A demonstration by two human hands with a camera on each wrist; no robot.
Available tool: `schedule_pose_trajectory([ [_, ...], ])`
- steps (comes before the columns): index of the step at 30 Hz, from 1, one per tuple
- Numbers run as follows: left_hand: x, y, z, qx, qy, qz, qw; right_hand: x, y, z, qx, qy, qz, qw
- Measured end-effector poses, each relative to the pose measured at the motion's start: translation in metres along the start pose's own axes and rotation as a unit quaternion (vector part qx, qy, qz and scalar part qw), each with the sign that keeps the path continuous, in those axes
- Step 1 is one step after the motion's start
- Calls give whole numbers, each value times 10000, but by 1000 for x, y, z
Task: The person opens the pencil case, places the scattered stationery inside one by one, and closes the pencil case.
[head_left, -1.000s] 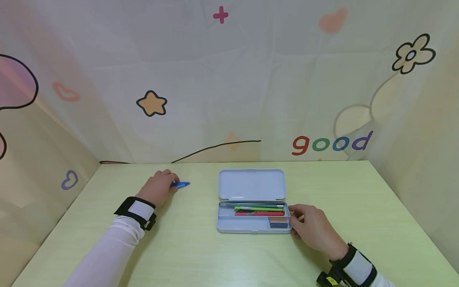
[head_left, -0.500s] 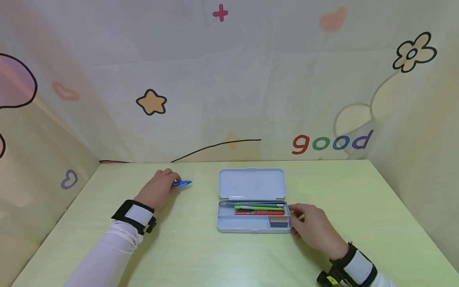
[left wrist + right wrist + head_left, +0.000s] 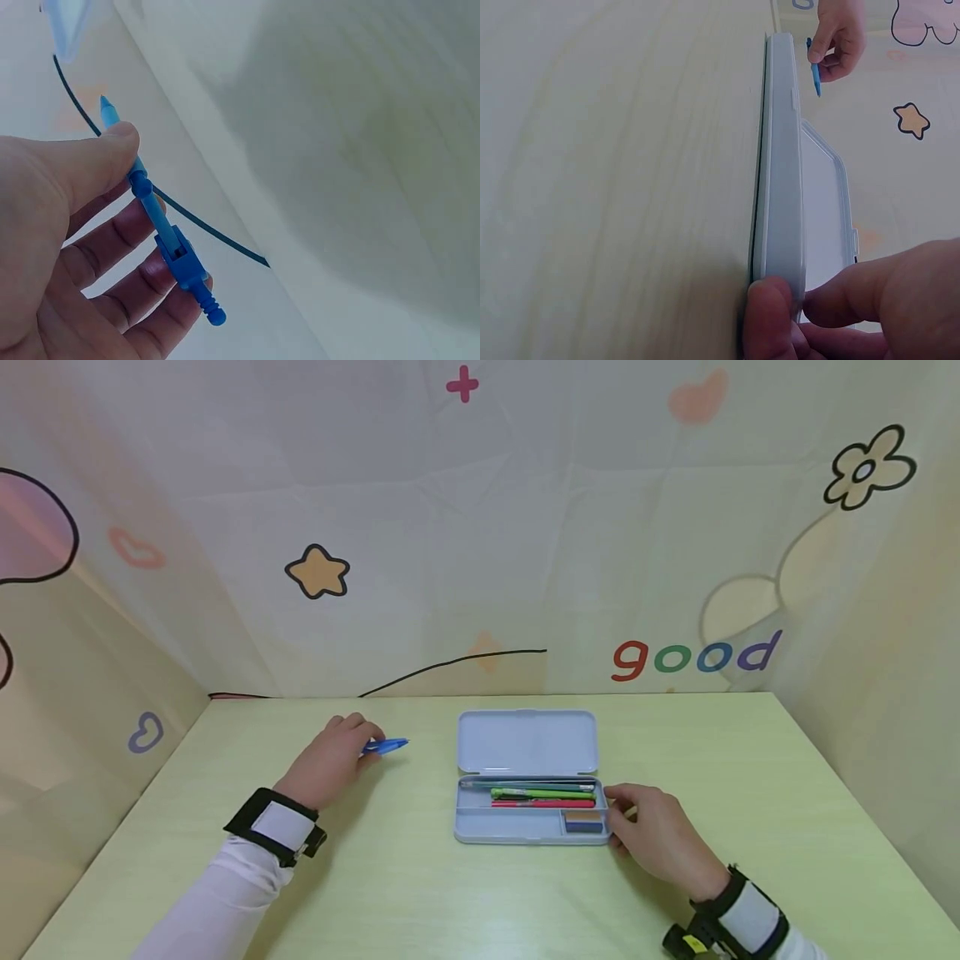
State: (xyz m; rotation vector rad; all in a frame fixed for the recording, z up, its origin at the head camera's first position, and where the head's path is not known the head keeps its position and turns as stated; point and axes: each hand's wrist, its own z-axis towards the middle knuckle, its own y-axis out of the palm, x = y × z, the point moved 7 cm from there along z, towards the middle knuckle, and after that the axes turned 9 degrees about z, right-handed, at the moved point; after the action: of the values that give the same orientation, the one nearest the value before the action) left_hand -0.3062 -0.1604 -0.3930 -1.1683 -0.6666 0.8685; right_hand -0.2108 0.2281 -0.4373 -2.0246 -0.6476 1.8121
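Observation:
My left hand (image 3: 330,764) pinches a blue plastic drawing compass (image 3: 161,221) between thumb and fingers, at the back left over the table. Its ridged handle points toward the lower right in the left wrist view, and its tip sticks out past the thumb. A pale blue pencil case (image 3: 510,831) lies open in the middle, lid (image 3: 527,742) tipped back. Inside are a green pen (image 3: 542,793), a red pen (image 3: 542,804), a teal pencil (image 3: 525,785) and an eraser (image 3: 583,822). My right hand (image 3: 663,835) grips the case's right end, thumb and finger at its wall.
The light wooden table (image 3: 420,902) runs back to a printed curtain (image 3: 525,527), which also stands along both sides. Wrist straps with cameras sit on both arms, the left strap (image 3: 277,827) and the right strap (image 3: 742,918).
My left hand has shifted slightly to the right with the compass, toward the pencil case. My right hand and the case have stayed where they were.

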Motion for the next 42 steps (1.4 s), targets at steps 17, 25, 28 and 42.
schedule_pose_trajectory([
  [17, 44, -18, -5, 132, 320, -101, 9994, 0, 0, 0, 65, -57, -20, 10000],
  [25, 67, -29, -6, 232, 570, -126, 9980, 0, 0, 0, 33, -102, -16, 9999],
  [28, 75, -32, -6, 224, 643, -97, 9976, -1, 0, 0, 28, -97, -20, 9999],
  [42, 103, -38, -4, 391, 1020, -77, 9940, -1, 0, -1, 52, -75, -40, 10000],
])
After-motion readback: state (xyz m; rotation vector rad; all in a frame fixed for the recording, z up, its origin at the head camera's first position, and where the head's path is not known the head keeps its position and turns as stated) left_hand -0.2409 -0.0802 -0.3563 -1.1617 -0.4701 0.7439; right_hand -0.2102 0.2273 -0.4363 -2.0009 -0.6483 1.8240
